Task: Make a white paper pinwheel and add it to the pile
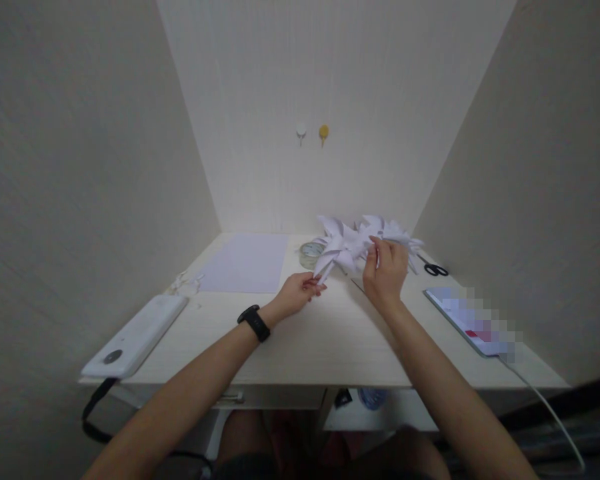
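A folded white paper pinwheel is held up over the back right of the desk, its pointed blades spread. My left hand, with a black watch on the wrist, pinches its lower tip between thumb and fingers. Close by on the other side, my right hand is closed at the pinwheel's right edge, thumb against fingertips. More folded white paper pinwheels lie bunched behind the right hand, which partly hides them. A roll of clear tape sits just behind the left hand. A thin dark stick shows between my hands.
White paper lies flat at the back left, with small white scraps beside it. A white power bank-like device rests at the left edge. Black-handled scissors and a cabled phone or tablet are on the right. Walls enclose the desk.
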### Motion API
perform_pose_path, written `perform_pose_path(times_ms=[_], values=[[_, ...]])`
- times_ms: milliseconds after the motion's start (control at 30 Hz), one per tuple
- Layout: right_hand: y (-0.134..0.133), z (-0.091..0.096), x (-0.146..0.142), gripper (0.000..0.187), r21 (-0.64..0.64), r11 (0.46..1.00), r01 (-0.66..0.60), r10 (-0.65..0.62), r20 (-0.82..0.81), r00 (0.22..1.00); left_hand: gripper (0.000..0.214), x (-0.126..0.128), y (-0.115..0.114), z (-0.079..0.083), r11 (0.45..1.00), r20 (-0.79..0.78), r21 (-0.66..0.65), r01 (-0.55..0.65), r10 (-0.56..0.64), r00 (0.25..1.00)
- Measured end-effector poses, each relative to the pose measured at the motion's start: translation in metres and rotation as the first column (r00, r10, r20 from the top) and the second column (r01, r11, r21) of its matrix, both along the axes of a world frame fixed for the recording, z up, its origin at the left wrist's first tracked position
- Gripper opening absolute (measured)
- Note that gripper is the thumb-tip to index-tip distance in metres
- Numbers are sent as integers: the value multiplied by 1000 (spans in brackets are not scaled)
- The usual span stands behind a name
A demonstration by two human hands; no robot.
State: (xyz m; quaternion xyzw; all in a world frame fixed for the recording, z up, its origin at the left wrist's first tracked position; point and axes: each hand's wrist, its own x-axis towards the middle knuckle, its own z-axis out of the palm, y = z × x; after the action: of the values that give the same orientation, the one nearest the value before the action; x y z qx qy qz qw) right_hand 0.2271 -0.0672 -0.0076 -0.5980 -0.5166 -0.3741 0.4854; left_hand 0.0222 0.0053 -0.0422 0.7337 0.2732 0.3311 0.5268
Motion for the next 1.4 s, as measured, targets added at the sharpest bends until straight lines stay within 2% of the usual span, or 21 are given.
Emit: perform_pose_path(times_ms=[133, 233, 400, 500, 567, 667, 767, 867, 967, 1033, 1133, 1200, 1400], values=[[-3, 5, 6, 31, -47, 997, 56, -54, 46, 997, 29, -3, 8, -1, 999, 84, -42, -32, 36, 996], [-4, 4, 1, 30, -53, 998, 29, -24, 92, 995, 32, -3, 10, -1, 995, 123, -85, -59, 70, 990], [-3, 1, -6, 49, -34, 999, -32, 35, 101, 994, 26, -4, 13, -1, 992, 94, -78, -102, 109, 990], [-2, -2, -7, 36, -66, 996, -54, 62, 120, 991, 28, -5, 14, 0, 989, 118, -102, -104, 115, 986], [-2, -6, -11, 27, -90, 988, -123, 134, 133, 982, 32, -5, 13, 1, 985, 148, -144, -93, 114, 982], [-3, -11, -23, 28, -120, 966, -228, 244, 144, 959, 37, -5, 11, 2, 974, 191, -212, -80, 122, 974], [-6, -11, -32, 29, -131, 963, -238, 257, 156, 954, 37, -5, 9, 2, 966, 217, -244, -84, 139, 966], [-7, -8, -28, 24, -89, 980, -180, 191, 142, 971, 33, -6, 10, 2, 971, 170, -216, -102, 140, 976], [-5, -4, -16, 19, -71, 985, -155, 161, 87, 983, 26, -6, 12, 1, 985, 73, -123, -118, 128, 989], [-3, -4, -12, 18, -77, 978, -192, 196, 42, 980, 24, -6, 14, -1, 989, 40, -92, -119, 123, 992], [-1, -6, -15, 19, -87, 955, -284, 283, -21, 959, 25, -4, 14, -3, 987, 43, -107, -122, 127, 991], [-1, -7, -19, 20, -85, 950, -300, 297, -44, 954, 24, -3, 13, -4, 986, 49, -115, -122, 128, 991], [0, -4, -8, 20, -56, 981, -188, 184, -65, 981, 20, -6, 12, 1, 992, 42, -99, -79, 83, 996]])
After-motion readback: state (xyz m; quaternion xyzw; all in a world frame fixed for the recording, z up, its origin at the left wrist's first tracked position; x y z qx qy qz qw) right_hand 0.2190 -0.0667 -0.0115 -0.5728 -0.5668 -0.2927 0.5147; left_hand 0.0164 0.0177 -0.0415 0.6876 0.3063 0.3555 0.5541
